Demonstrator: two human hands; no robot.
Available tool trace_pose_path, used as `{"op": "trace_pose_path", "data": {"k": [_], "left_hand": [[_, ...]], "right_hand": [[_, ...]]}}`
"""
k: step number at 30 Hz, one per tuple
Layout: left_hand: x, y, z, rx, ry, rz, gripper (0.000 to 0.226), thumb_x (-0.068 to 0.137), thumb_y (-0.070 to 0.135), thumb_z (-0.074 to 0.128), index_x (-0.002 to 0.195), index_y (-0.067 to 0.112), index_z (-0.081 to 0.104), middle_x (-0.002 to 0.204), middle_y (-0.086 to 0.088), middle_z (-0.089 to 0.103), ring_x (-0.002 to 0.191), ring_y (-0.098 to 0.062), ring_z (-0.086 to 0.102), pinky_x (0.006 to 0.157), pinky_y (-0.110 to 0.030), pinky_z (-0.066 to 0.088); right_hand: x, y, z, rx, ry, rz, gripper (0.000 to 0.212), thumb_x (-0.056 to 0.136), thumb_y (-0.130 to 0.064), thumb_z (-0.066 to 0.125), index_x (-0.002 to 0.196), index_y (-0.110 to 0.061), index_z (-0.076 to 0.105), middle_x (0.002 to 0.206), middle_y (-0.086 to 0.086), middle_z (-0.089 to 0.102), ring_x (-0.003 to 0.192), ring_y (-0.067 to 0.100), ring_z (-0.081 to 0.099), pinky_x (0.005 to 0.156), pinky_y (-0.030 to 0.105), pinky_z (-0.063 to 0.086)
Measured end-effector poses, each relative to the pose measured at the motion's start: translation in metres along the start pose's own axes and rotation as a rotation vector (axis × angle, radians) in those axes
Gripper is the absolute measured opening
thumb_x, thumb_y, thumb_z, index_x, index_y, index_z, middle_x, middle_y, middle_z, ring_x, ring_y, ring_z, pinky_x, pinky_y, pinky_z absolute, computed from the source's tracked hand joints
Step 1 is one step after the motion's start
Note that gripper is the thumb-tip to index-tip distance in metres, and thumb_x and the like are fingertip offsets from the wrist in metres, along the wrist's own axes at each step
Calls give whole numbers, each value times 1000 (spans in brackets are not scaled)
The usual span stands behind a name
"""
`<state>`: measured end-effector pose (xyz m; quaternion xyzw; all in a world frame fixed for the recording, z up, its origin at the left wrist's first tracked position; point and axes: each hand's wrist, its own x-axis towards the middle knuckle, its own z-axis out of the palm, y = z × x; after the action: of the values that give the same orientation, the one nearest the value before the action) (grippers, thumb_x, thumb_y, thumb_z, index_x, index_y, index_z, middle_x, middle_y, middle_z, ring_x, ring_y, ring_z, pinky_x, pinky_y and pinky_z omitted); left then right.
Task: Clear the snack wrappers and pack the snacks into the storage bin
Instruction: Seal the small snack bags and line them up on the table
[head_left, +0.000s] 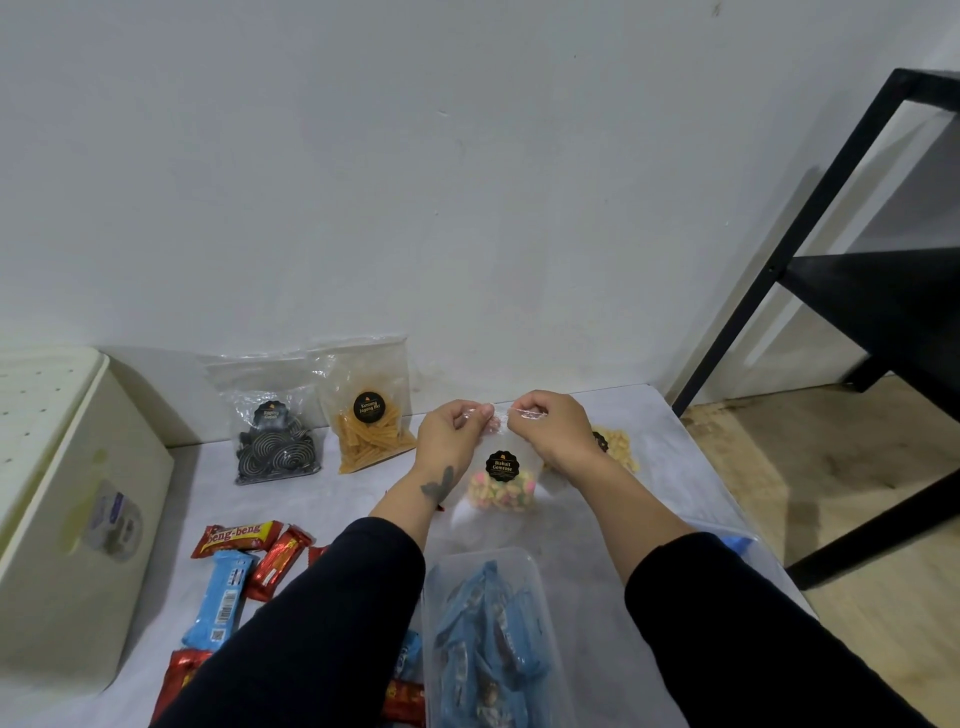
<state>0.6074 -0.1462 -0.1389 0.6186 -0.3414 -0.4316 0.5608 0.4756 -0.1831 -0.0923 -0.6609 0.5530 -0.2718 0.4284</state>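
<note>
Black metal shelf frame (852, 291) at right, cream box (78, 519), perhaps perforated, at left, white wall (415, 156) behind.

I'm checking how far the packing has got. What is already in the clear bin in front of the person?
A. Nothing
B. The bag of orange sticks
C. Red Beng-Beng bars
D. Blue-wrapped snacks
D: the clear bin holds only blue-wrapped snacks; the orange sticks bag leans at the wall and the Beng-Beng bar lies on the table.
</note>
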Motion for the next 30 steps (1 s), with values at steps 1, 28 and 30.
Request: {"op": "trace_pose_path", "data": {"k": [1,28,30], "left_hand": [[-1,-1,-1,5,11,3,19,91,21,61,92,3,67,80,-8,72,72,-10,66,76,-26,52],[-12,11,-2,69,76,66,10,93,15,57,84,11,61,72,4,67,63,5,64,76,-24,51],[-12,13,-4,97,85,75,15,93,9,56,79,13,58,69,5,65,56,10,61,71,-20,49]], "right_hand": [[0,0,0,6,3,7,7,80,-12,63,78,-18,66,70,-10,58,66,6,53,58,16,40],[-3,-20,3,-343,-23,24,13,80,-44,62,80,-31,62,88,-14,58,88,10,53,91,37,31],[-4,-19,4,-348,-33,32,14,79,-45,63,80,-31,62,87,-13,58,88,10,53,91,38,32]]}}
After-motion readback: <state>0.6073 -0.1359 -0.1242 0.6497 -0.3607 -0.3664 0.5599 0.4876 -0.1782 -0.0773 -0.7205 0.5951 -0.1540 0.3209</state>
